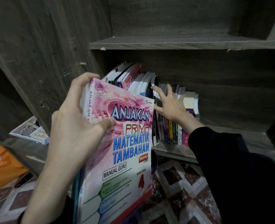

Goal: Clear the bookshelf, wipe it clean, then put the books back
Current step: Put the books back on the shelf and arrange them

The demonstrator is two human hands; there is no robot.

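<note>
- Left hand (73, 126), at eight o'clock in the view, grips the pink maths workbook (125, 151): thumb pressed on the cover, fingers hooked over the top edge. A teal edge behind it suggests there is more in the stack, but I can't tell what.
- The workbook is off the bookshelf (182, 43), held upright in the air at six o'clock, in front of the row.
- Right hand (169, 105), just past centre towards three o'clock, goes in with fingers splayed and straight, holding nothing. Its fingertips are at the tops of the books; I can't tell if they touch.
- Plenty stands on the lower board: tall leaning books (133, 76) at twelve o'clock of the workbook, small paperbacks (170, 133) packed at its three o'clock.
- The board above looks bare.
- No cloth is in sight, so I'd call this the clearing stage, partway through. The rest of the row, the wipe and the restocking are all to come.
</note>
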